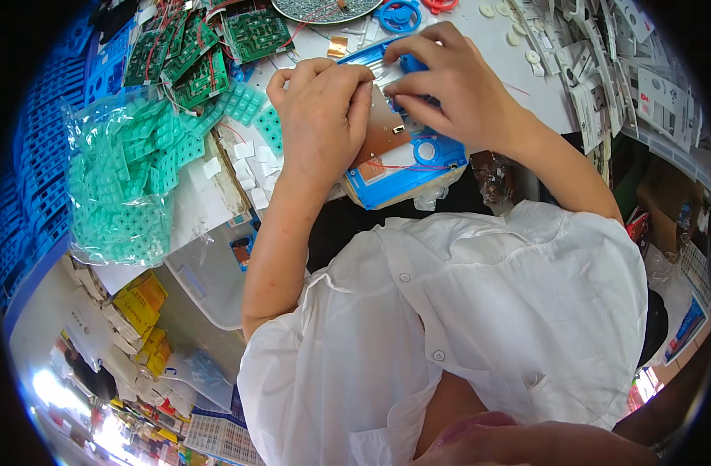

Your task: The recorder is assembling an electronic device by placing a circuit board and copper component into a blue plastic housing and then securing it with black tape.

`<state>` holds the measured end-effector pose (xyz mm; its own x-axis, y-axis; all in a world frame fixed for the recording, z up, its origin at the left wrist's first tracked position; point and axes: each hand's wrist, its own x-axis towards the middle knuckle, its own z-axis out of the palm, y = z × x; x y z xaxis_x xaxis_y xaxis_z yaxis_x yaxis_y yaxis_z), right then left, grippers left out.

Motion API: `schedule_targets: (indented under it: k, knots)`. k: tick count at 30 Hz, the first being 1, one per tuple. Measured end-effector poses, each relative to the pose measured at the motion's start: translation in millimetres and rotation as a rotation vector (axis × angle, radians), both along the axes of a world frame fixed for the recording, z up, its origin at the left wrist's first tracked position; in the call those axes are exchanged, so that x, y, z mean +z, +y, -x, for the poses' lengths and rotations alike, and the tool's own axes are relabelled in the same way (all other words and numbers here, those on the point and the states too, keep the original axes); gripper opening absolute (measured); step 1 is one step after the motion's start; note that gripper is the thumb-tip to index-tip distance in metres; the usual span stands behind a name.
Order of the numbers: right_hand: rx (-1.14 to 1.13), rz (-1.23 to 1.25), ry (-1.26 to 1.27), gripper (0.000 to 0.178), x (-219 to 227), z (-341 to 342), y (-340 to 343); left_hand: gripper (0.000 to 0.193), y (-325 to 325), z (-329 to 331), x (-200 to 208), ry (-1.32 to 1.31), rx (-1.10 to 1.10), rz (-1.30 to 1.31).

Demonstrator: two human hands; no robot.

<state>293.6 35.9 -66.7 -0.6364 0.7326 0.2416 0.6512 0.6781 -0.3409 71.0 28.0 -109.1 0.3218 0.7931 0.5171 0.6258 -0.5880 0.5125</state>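
Note:
A blue plastic casing (390, 190) lies in front of me at the table's near edge. Set into it is a brown circuit board (384, 124), with a thin red wire crossing the casing below. My left hand (318, 113) rests at the board's left side, thumb and forefinger pressed together; whatever they pinch is hidden. Over the casing's upper right part hovers my right hand (460, 85), slightly blurred, its fingers curved and apart with nothing visible between them.
Green circuit boards (256, 35) with red wires pile up at the back left. Nearer lies a clear bag of turquoise rubber keypads (122, 186). White square pieces (254, 172) sit beside my left forearm. Blue ring-shaped parts (399, 14) are behind; white plastic panels (584, 85) stack at right.

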Motion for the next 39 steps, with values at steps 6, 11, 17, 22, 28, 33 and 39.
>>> schedule_targets:
  k: [6, 11, 17, 22, 28, 33, 39]
  knots:
    - [-0.055, -0.190, -0.129, 0.029, -4.8, 4.0, -29.4, 0.011, 2.8, -0.9, 2.2, 0.015, -0.044, -0.021]
    - [-0.011, -0.059, -0.012, 0.031, -5.2, -8.0, -22.0, 0.008, 6.6, -0.5, 6.3, 0.036, -0.022, -0.053]
    - [-0.073, 0.018, 0.209, 0.039, -1.5, -26.4, -26.0, 0.008, 9.8, -0.7, 25.4, 0.242, -0.122, -0.027]
    - [-0.045, 0.007, 0.215, 0.035, 4.1, -24.9, -25.9, 0.008, 21.3, -1.3, 44.0, 0.444, -0.272, -0.044]
    - [-0.064, -0.014, 0.199, 0.027, 1.0, -15.0, -19.2, 0.007, 35.4, -0.3, 56.1, 0.551, -0.328, 0.025]
    - [-0.065, -0.069, 0.143, 0.024, -1.7, -3.6, -14.2, 0.009, 30.6, 5.2, 51.9, 0.436, -0.277, 0.053]
    - [-0.016, -0.111, 0.085, 0.025, -3.0, -1.5, -10.6, 0.010, 29.8, 8.9, 45.7, 0.358, -0.243, 0.045]
